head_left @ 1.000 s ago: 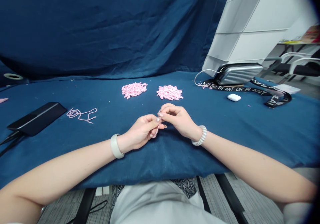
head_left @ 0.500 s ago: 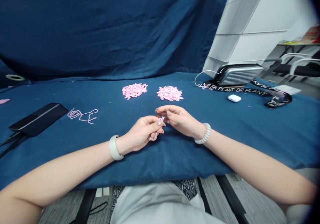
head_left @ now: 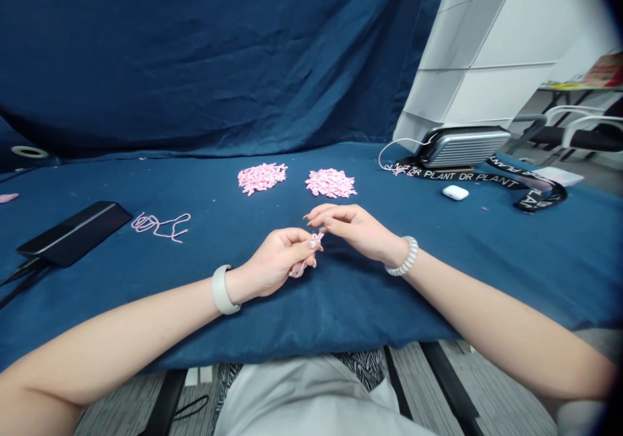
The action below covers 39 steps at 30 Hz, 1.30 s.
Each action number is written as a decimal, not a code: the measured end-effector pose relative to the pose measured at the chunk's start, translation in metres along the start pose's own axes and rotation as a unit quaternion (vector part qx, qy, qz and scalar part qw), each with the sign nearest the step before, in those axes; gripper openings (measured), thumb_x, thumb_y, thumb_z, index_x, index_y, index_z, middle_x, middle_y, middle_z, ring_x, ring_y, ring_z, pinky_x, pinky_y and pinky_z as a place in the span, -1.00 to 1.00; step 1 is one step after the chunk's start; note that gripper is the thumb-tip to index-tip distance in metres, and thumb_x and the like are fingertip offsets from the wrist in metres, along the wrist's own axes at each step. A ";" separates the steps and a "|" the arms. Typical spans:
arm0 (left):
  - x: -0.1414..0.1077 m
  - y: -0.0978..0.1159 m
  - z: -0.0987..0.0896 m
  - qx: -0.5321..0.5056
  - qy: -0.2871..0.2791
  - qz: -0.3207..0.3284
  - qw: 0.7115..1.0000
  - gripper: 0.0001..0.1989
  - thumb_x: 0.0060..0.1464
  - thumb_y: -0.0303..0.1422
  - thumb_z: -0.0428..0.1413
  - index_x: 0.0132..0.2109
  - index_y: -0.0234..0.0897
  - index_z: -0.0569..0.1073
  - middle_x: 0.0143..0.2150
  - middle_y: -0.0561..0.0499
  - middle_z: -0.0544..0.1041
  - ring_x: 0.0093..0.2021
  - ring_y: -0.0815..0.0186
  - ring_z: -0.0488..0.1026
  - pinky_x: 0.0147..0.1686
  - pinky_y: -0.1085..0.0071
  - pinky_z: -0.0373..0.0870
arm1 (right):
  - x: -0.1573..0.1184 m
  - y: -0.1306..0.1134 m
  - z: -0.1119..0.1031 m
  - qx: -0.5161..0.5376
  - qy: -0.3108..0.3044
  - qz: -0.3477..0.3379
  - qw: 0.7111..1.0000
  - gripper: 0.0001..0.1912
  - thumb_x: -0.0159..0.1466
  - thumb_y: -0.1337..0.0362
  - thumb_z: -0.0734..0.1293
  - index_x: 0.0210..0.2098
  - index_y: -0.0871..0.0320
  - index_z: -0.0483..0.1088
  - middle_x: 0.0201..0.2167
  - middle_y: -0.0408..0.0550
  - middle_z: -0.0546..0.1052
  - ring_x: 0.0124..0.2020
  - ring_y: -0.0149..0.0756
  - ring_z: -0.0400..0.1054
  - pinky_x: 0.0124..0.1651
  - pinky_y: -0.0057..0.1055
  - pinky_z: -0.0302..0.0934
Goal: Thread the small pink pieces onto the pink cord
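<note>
Pinching pink cord (head_left: 298, 269) | left hand (head_left: 277, 261) | right hand (head_left: 357, 223) beside | silver case (head_left: 464, 147) shut

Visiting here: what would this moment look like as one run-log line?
left hand: pinches pink cord piece | right hand: open, empty, beside it | nearby: two piles of pink pieces, loose pink cord

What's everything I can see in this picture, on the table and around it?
Small foam-like heap: two, pink, mid-table
Loose cord: one, pink, left of the heaps
Flat rectangular slab: one, black, far left
Ribbed metal case: one, silver, back right
Printed strap: one, black, under and right of the case
Earbud case: one, white, beside the strap
Thin cable: one, white, by the case
Cloth: one, dark blue, covering the table
Small twisted piece: one, pink, in the left hand
Left hand: one, pinching, white wristband
Right hand: one, open, white coiled bracelet
</note>
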<state>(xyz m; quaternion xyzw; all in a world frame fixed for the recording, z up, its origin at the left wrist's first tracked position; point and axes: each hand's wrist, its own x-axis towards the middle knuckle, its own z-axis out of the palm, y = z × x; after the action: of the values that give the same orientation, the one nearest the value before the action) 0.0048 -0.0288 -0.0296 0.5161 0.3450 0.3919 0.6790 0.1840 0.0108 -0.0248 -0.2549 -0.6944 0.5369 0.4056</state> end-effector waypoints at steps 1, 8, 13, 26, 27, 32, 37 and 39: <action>0.000 0.000 0.000 -0.001 -0.005 -0.001 1.000 -0.78 -0.07 -0.27 0.23 -0.41 -0.37 0.43 -0.63 0.10 0.39 -0.72 0.61 0.11 -0.69 0.60 0.03 | 0.000 -0.001 -0.001 -0.010 0.000 0.000 1.000 -0.81 0.15 0.16 0.35 -0.32 0.11 0.54 -0.14 -0.04 0.45 -0.13 -0.36 0.34 -0.02 -0.37 0.21; 0.001 -0.002 0.000 0.003 -0.001 -0.009 1.000 -0.76 -0.04 -0.25 0.21 -0.40 -0.37 0.40 -0.60 0.10 0.38 -0.71 0.61 0.12 -0.68 0.60 0.05 | -0.002 -0.002 0.005 -0.016 -0.038 -0.001 0.999 -0.86 0.14 0.22 0.36 -0.37 0.12 0.54 -0.16 -0.06 0.43 -0.15 -0.37 0.34 -0.02 -0.35 0.21; 0.001 -0.002 0.000 0.005 -0.005 -0.008 1.000 -0.73 -0.04 -0.24 0.21 -0.44 -0.39 0.40 -0.60 0.09 0.38 -0.71 0.61 0.11 -0.67 0.59 0.04 | -0.002 -0.002 0.013 -0.025 0.018 0.004 1.000 -0.83 0.12 0.21 0.37 -0.51 0.18 0.49 -0.24 -0.05 0.41 -0.24 -0.39 0.32 -0.08 -0.34 0.22; 0.004 -0.004 0.000 -0.010 0.021 -0.016 1.000 -0.78 -0.04 -0.27 0.21 -0.41 -0.39 0.45 -0.59 0.08 0.41 -0.69 0.61 0.18 -0.67 0.63 0.07 | 0.000 -0.003 0.016 -0.084 0.101 -0.038 0.991 -0.78 0.15 0.21 0.33 -0.55 0.19 0.42 -0.35 -0.07 0.31 -0.28 -0.37 0.26 -0.15 -0.33 0.18; 0.004 -0.004 0.000 -0.013 0.020 -0.017 1.000 -0.78 -0.04 -0.28 0.21 -0.40 -0.39 0.46 -0.59 0.08 0.42 -0.69 0.61 0.19 -0.67 0.63 0.07 | 0.000 -0.003 0.016 -0.087 0.102 -0.039 0.990 -0.78 0.15 0.20 0.33 -0.55 0.19 0.42 -0.36 -0.08 0.31 -0.28 -0.36 0.26 -0.15 -0.33 0.17; 0.004 -0.004 0.001 -0.019 0.021 -0.017 0.999 -0.78 -0.05 -0.28 0.22 -0.40 -0.39 0.45 -0.59 0.08 0.42 -0.68 0.60 0.21 -0.68 0.65 0.10 | 0.000 -0.005 0.015 -0.101 0.103 -0.036 0.989 -0.77 0.16 0.21 0.32 -0.56 0.20 0.42 -0.36 -0.08 0.31 -0.28 -0.36 0.27 -0.16 -0.34 0.17; 0.002 -0.005 0.002 -0.022 0.031 -0.016 0.999 -0.76 -0.04 -0.26 0.22 -0.41 -0.38 0.42 -0.60 0.10 0.41 -0.69 0.60 0.20 -0.68 0.65 0.09 | 0.000 -0.004 0.009 -0.062 0.055 -0.023 0.996 -0.79 0.16 0.20 0.33 -0.50 0.20 0.46 -0.31 -0.07 0.37 -0.25 -0.38 0.29 -0.09 -0.35 0.18; 0.002 -0.006 0.001 -0.024 0.034 -0.017 0.999 -0.75 -0.04 -0.25 0.21 -0.41 -0.38 0.41 -0.60 0.10 0.40 -0.69 0.61 0.19 -0.69 0.65 0.07 | 0.000 -0.001 0.005 -0.018 0.019 -0.012 1.000 -0.80 0.18 0.18 0.32 -0.43 0.18 0.50 -0.25 -0.06 0.40 -0.19 -0.38 0.31 -0.04 -0.36 0.19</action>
<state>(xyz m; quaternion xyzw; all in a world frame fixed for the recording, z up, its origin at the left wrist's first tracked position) 0.0079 -0.0288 -0.0351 0.4803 0.3671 0.4059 0.6854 0.1797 0.0078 -0.0239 -0.2642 -0.6992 0.5145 0.4204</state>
